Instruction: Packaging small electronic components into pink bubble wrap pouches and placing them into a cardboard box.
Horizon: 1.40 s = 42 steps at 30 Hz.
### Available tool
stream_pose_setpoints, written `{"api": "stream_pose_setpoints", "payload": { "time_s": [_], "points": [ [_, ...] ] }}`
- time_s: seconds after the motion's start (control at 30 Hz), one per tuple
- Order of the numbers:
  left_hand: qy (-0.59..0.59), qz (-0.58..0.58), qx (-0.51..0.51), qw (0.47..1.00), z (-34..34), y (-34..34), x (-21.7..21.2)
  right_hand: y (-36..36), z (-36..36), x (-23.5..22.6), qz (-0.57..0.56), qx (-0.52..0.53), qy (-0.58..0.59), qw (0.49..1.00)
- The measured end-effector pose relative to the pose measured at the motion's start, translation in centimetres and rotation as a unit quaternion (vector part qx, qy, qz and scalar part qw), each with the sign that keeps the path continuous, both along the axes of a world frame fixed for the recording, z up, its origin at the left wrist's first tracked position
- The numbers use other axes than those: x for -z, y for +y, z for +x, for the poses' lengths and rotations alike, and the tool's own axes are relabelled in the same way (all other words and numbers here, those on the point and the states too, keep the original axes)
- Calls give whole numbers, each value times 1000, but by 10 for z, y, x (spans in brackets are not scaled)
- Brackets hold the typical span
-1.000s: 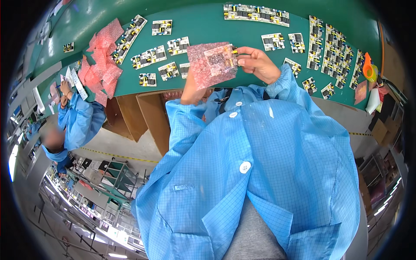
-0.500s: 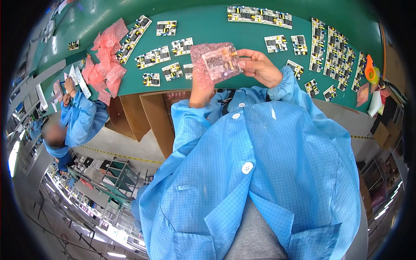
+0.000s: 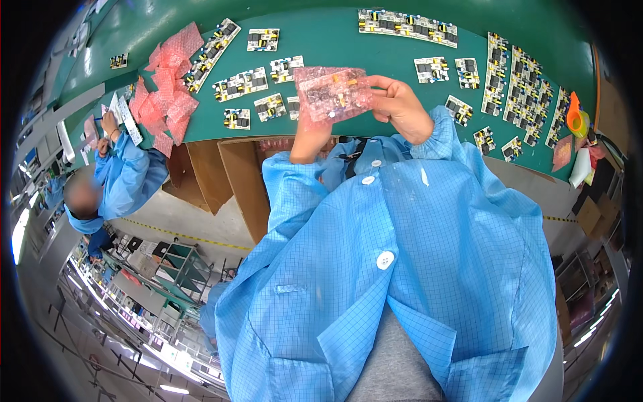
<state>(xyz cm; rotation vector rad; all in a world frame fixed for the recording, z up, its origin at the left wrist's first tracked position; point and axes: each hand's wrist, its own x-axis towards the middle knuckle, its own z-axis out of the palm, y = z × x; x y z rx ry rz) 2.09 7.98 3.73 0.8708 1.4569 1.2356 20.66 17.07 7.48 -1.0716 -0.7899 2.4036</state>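
Pink bubble-wrap bag point(image 3: 333, 92) with a circuit board inside is held up between both hands just above the near edge of the green table point(image 3: 321, 40). The left hand point(image 3: 309, 130) comes up from below and pinches the bag's lower left corner; most of its fingers are hidden behind the wrap. The right hand point(image 3: 402, 107) is clamped on the bag's right edge, thumb and fingertips pressed on the plastic. The board in the bag shows only as dark and yellow blotches through the bubbles, so its parts cannot be made out.

Just beyond the hands, bare circuit boards point(image 3: 241, 85) lie in small groups on the table, with a long row point(image 3: 407, 24) near the far edge and a dense block of boards point(image 3: 519, 80) to the right. A heap of empty pink bags point(image 3: 164, 94) lies to the left. At the right end stands an orange and yellow object point(image 3: 576, 119), possibly a tape dispenser, though the fisheye rim bends it too much to be sure.

Under the table edge sits an open cardboard box point(image 3: 221, 174), partly covered by the person's blue checked smock. At the left a co-worker point(image 3: 114, 181) in the same smock works at the table, hands raised near white slips. Below, the floor carries a yellow striped line point(image 3: 187, 236) and metal shelving carts point(image 3: 174, 268).
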Motion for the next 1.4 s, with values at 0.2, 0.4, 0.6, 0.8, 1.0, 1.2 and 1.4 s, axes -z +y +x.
{"api": "stream_pose_setpoints", "payload": {
  "time_s": [0.2,0.4,0.6,0.8,1.0,1.2,1.4],
  "points": [
    [-271,-28,-102,957,18,12,-10,-5,-3,11,-24,70,-3,997],
    [-270,-37,-84,958,22,10,7,-7,-9,12,-37,73,-10,997],
    [-23,31,-48,998,17,21,8,-2,-12,10,-55,105,6,993],
    [-92,4,-38,995,23,45,1,10,-23,16,-48,136,-17,989],
    [-348,-88,-76,930,23,65,19,31,-50,42,34,151,-101,983],
    [-402,-103,-191,889,4,117,87,56,-64,102,253,48,-218,942],
    [-490,-179,-153,839,-14,152,97,26,-5,88,312,-67,-289,903]
  ]
}}
